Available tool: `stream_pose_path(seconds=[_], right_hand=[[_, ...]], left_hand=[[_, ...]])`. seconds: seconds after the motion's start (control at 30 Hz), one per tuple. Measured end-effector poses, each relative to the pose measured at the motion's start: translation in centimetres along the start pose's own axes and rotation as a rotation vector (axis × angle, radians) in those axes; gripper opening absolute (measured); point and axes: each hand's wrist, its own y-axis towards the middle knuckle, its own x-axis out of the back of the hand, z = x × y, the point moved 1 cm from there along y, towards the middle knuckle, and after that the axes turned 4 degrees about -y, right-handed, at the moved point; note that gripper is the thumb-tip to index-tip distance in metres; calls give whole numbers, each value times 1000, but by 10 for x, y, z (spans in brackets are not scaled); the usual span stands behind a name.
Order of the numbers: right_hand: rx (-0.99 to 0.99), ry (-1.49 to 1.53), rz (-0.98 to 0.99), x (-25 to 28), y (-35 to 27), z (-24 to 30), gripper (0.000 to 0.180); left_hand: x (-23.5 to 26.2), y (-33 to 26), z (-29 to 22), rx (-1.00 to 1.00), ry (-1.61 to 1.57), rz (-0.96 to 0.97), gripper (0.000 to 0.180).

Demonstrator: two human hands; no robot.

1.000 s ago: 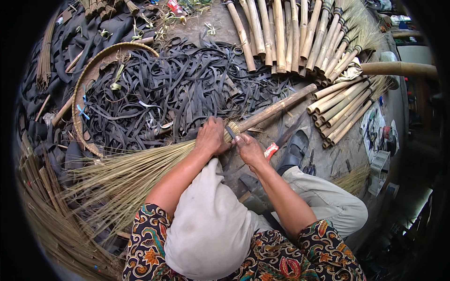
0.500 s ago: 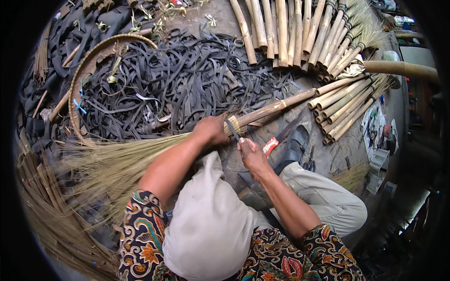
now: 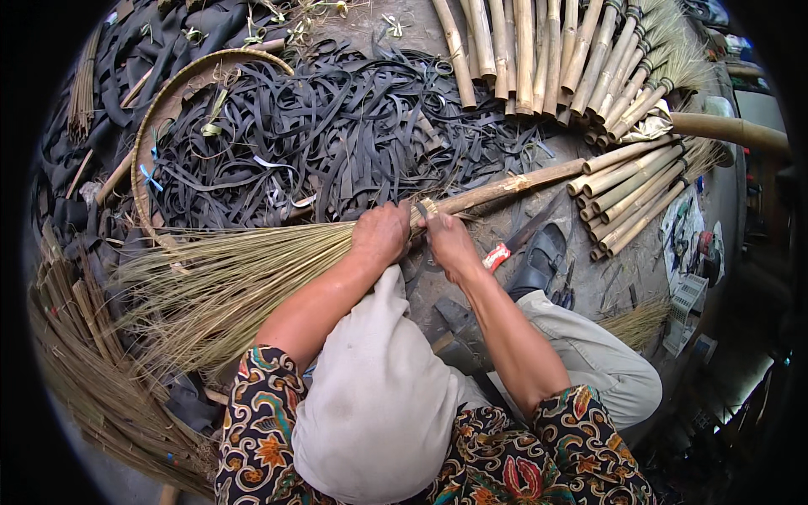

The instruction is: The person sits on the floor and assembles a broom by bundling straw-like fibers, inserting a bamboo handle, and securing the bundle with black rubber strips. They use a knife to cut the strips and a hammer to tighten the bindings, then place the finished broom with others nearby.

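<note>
A broom with pale bristles (image 3: pixel 252 269) and a bamboo handle (image 3: pixel 522 181) lies across in front of me, bristles to the left. My left hand (image 3: pixel 383 233) wraps round the bristle bundle just below the binding. Against the cut bristle ends at the handle, my right hand (image 3: pixel 452 246) is closed, its fingers pressed on the binding. A dark rubber strip (image 3: pixel 421 208) shows at that spot between the hands; its end is mostly hidden by the fingers of my right hand.
Beyond the broom spreads a heap of black rubber strips (image 3: pixel 337 126) beside a round woven tray (image 3: pixel 141 181). Finished bamboo-handled brooms (image 3: pixel 539 59) lie at the far right. A knife with a red-and-white handle (image 3: pixel 497 257) and a sandal (image 3: pixel 543 257) are near my right forearm. Stick bundles (image 3: pixel 93 370) lie left.
My right hand has moved up and in against the binding; the strip it was pulling out taut is now mostly covered. My left hand keeps its grip. The whole view has shifted slightly.
</note>
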Motion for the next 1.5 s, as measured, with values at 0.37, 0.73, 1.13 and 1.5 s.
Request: stream_pose_path(seconds=[0.37, 0.73, 1.13, 1.5], right_hand=[[16, 20, -140, -8, 4, -26, 37], [151, -216, -236, -24, 36, -25, 40], [-59, -57, -149, -8, 14, -11, 36], [-192, 367, 47, 11, -52, -11, 29]], left_hand=[[-6, 40, 34, -135, -609, 318, 52], [-27, 0, 0, -158, 30, -246, 60], [-11, 22, 7, -86, -133, 43, 51], [-25, 30, 18, -136, -161, 190, 43]])
